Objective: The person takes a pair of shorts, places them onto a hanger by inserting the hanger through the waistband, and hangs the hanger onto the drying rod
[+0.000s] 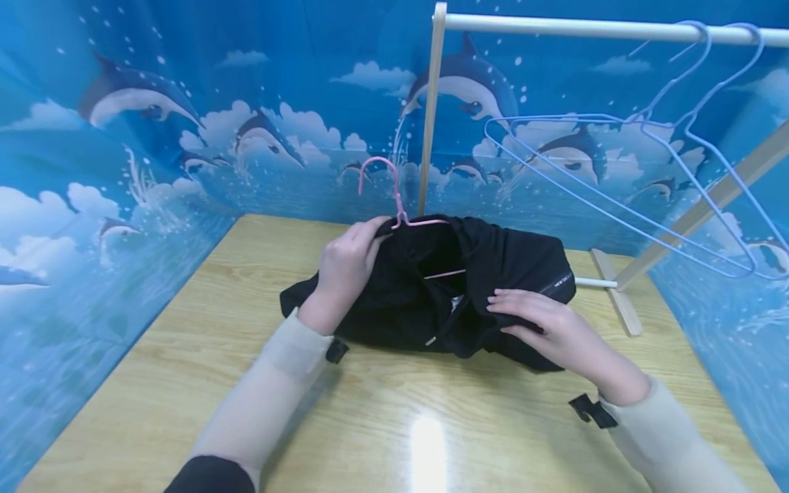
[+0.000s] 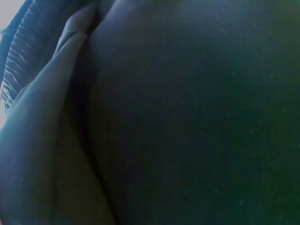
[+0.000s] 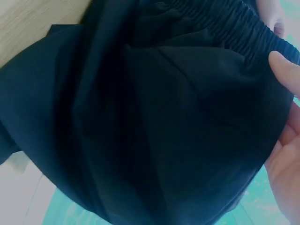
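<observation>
A pair of black pants (image 1: pixel 394 301) with a gathered elastic waistband (image 3: pixel 229 23) lies bunched on the table. A pink hanger (image 1: pixel 399 205) sits in the waist opening, its hook sticking up and its lower bar showing inside. My left hand (image 1: pixel 348 263) grips the waistband's left edge, right beside the hanger's neck. On the right, my right hand (image 1: pixel 548 325) pinches the cloth, fingers on top and thumb below. In the right wrist view, its thumb (image 3: pixel 285 70) presses the cloth near the waistband, the other fingers partly hidden. Dark cloth (image 2: pixel 187 117) fills the left wrist view.
A clothes rack with a white rail (image 1: pixel 555 26) and wooden posts stands behind, at the right. Two blue hangers (image 1: pixel 641 123) hang from it. The wooden table (image 1: pixel 185 383) is backed by a blue dolphin-print curtain (image 1: pixel 246 68).
</observation>
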Demonstrator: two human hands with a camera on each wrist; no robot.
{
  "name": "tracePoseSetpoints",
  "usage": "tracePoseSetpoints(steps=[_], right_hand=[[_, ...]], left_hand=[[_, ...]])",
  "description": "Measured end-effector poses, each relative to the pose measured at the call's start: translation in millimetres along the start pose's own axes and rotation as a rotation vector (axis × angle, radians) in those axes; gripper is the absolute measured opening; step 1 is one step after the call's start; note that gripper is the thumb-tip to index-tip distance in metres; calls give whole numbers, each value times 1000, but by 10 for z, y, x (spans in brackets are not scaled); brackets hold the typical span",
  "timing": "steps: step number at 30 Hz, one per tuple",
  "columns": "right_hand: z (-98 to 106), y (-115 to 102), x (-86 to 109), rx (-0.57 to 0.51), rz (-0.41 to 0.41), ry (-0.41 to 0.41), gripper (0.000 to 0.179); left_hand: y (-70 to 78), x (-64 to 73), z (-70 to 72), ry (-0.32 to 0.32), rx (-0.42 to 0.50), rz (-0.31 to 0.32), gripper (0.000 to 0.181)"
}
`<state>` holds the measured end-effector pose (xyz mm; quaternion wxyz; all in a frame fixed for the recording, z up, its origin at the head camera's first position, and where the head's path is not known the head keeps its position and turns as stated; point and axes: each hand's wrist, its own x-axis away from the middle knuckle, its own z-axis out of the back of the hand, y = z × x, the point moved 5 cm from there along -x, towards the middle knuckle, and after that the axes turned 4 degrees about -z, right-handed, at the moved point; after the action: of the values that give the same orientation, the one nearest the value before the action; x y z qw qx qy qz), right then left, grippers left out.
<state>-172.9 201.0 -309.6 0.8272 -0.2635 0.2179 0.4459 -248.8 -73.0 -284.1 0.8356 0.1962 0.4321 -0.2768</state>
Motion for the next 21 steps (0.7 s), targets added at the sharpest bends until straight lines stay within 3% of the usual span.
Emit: tracePoseSetpoints(steps=[3, 10, 14, 16, 21], right_hand=[[-29, 43, 9, 9, -11, -15, 39], [-94, 91, 29, 52, -38, -164, 46], [32, 68, -5, 2, -61, -109, 31], [144, 58, -41, -26, -70, -44, 30], [392, 102, -148, 4, -154, 68, 44]], left_hand=[[12, -5, 2, -3, 12, -9, 23], [45, -19, 6, -9, 49, -13, 24], [73, -28, -8, -25, 61, -21, 26], [83, -27, -19, -32, 66, -27, 27], [113, -8, -39, -33, 90, -65, 27]])
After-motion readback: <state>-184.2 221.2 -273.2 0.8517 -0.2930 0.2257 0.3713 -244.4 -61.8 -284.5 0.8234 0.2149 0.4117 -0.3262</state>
